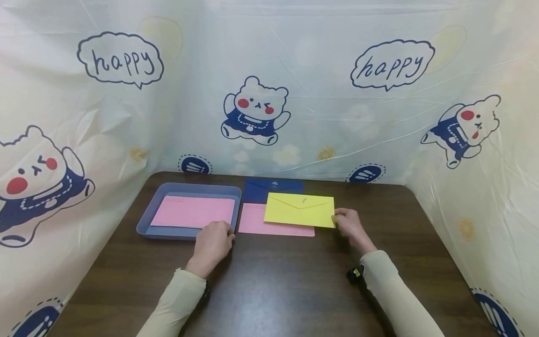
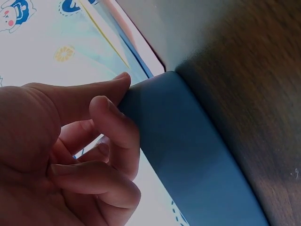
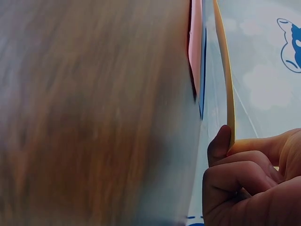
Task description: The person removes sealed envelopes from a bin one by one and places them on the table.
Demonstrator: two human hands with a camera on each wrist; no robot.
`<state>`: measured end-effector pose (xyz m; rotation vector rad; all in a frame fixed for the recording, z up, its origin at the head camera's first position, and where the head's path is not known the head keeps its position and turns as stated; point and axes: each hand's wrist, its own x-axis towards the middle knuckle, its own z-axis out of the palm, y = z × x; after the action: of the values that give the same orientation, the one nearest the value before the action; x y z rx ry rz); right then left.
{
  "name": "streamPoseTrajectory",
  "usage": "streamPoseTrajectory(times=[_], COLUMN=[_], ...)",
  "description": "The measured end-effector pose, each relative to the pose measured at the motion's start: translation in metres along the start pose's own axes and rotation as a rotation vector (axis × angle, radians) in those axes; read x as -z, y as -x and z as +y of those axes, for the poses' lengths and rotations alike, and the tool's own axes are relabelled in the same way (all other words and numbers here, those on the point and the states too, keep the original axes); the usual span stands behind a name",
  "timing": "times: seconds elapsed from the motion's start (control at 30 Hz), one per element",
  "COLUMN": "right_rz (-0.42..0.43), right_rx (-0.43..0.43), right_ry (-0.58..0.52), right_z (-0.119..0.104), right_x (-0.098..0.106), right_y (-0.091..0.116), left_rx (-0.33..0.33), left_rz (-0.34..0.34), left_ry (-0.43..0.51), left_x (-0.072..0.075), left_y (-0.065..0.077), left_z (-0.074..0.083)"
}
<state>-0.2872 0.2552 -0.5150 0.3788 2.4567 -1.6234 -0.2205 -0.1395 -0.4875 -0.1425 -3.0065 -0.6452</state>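
Observation:
My left hand (image 1: 214, 243) is at the front right corner of a blue-grey tray (image 1: 168, 234), thumb and curled forefinger pinching its rim, as the left wrist view shows. Inside the tray lies a pink envelope (image 1: 189, 211). The right hand (image 1: 350, 225) pinches a yellow envelope (image 1: 300, 209) at its lower right corner. In the right wrist view that yellow envelope (image 3: 226, 80) is edge-on and raised above the others. Below it, partly covered, a second pink envelope (image 1: 252, 219) rests on the table, and a dark blue envelope (image 1: 273, 186) lies behind.
The dark wooden table (image 1: 269, 290) reaches back to a hanging cloth (image 1: 320, 117) printed with bears and lettering, which also encloses both sides. A small black device (image 1: 355, 274) sits at the right wrist.

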Motion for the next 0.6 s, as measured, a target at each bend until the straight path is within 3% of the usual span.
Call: streamPoseTrajectory(times=[0.6], right_rz=[0.001], right_rx=[0.015], right_ry=[0.000], right_z=[0.009], right_x=[0.029], right_y=[0.000], left_rx=[-0.004], left_rz=[0.006], left_ry=[0.013], left_x=[0.000], left_y=[0.001], left_z=[0.000])
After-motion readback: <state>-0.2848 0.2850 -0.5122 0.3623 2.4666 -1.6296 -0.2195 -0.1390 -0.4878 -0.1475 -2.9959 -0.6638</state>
